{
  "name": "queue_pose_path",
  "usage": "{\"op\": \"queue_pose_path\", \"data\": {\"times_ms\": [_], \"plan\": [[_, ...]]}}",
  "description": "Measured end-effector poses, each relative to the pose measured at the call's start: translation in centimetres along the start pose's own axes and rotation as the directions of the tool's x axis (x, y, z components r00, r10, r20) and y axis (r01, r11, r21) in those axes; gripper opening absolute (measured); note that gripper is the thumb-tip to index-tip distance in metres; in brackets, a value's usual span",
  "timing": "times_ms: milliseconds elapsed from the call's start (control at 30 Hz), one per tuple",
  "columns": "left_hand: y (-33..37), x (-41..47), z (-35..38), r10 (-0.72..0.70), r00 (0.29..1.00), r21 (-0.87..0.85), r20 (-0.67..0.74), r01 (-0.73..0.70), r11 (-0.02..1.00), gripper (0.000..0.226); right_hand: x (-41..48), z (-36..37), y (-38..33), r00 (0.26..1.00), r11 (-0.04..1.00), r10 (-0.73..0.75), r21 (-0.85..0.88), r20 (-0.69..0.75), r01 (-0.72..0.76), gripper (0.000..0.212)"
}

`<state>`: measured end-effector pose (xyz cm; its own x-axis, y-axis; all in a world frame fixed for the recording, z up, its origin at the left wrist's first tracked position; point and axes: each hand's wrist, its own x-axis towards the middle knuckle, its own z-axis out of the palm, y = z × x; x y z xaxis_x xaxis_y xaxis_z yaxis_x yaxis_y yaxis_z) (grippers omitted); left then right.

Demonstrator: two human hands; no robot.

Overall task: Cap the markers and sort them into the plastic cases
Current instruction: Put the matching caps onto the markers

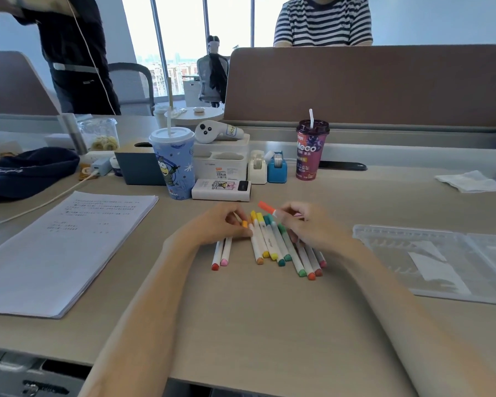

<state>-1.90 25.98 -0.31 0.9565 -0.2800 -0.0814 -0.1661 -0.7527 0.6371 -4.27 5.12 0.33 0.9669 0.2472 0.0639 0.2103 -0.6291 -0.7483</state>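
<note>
Left hand (222,223), right hand (305,224), dozen-odd markers (270,241)

Office: desk divider (355,87), swivel chair (211,78), probably high-rise windows (184,24).

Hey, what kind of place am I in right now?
Most likely a shared open-plan office: a brown desk divider separates facing workstations, a mesh office chair stands by tall windows, and the desk holds a printed document and a blue tape dispenser.
</note>
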Motion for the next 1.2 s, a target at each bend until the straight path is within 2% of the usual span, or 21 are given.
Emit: {"op": "queue_pose_path", "data": {"times_ms": [100, 233, 300, 400, 500, 667, 733, 800, 833, 900, 967, 1067, 1200], "plan": [[0.0, 0.1, -0.1, 0.055, 0.996, -0.018, -0.063, -0.056, 0.998, 0.019, -0.1, 0.0, 0.5, 0.996, 0.990, -0.084, -0.114, -0.033, 0.080, 0.026], [1.1, -0.3, 0.0, 0.259, 0.955, -0.136, -0.144, -0.278, 0.951, 0.028, -0.1, -0.2, 0.7, 0.984, 0.968, -0.176, -0.187, -0.024, 0.168, 0.029], [1.6, -0.4, 0.4, 0.308, 0.942, -0.088, -0.135, -0.321, 0.943, 0.020, -0.2, -0.3, 0.6, 0.978, 0.960, -0.205, -0.200, -0.030, 0.195, 0.028], [2.0, -0.2, 1.2, 0.313, 0.942, 0.003, -0.118, -0.315, 0.949, 0.010, -0.2, -0.1, 0.7, 0.971, 0.954, -0.236, -0.197, -0.037, 0.225, 0.026], [1.9, -0.3, 1.0, 0.329, 0.934, 0.066, -0.137, -0.323, 0.944, 0.011, -0.1, -0.1, 0.8, 0.963, 0.944, -0.266, -0.213, -0.034, 0.253, 0.026], [1.8, -0.6, 0.5, 0.370, 0.913, 0.045, -0.170, -0.368, 0.929, 0.012, 0.1, 0.1, 0.4, 0.934, 0.890, -0.353, -0.328, -0.054, 0.318, 0.025], [0.8, -1.2, -0.7, 0.305, 0.927, 0.021, -0.221, -0.308, 0.951, 0.012, -0.3, -0.9, 1.0, 0.932, 0.865, -0.354, -0.405, -0.074, 0.296, 0.023], [-0.9, -1.8, -2.1, 0.210, 0.932, 0.040, -0.294, -0.207, 0.977, 0.012, -1.0, -2.7, 2.1, 0.925, 0.875, -0.340, -0.419, -0.171, 0.244, 0.023], [-1.4, -1.8, -2.4, 0.185, 0.941, 0.061, -0.282, -0.175, 0.983, 0.011, -1.3, -3.4, 2.4, 0.907, 0.886, -0.348, -0.401, -0.238, 0.235, 0.024], [-1.1, -1.6, -1.9, 0.175, 0.972, 0.096, -0.157, -0.162, 0.982, 0.011, -1.4, -3.8, 2.7, 0.872, 0.896, -0.372, -0.370, -0.317, 0.247, 0.026], [-0.3, -1.1, -1.1, 0.194, 0.978, 0.127, -0.071, -0.184, 0.975, 0.012, -1.0, -3.4, 2.6, 0.873, 0.898, -0.374, -0.357, -0.311, 0.257, 0.027], [0.0, -0.9, -0.8, 0.229, 0.973, 0.117, -0.015, -0.226, 0.967, 0.014, -0.6, -2.9, 2.8, 0.868, 0.893, -0.384, -0.367, -0.315, 0.261, 0.028], [-0.4, -0.7, -0.4, 0.189, 0.981, 0.147, 0.042, -0.193, 0.970, 0.022, -0.5, -2.3, 2.7, 0.868, 0.895, -0.387, -0.355, -0.313, 0.271, 0.027]]}}
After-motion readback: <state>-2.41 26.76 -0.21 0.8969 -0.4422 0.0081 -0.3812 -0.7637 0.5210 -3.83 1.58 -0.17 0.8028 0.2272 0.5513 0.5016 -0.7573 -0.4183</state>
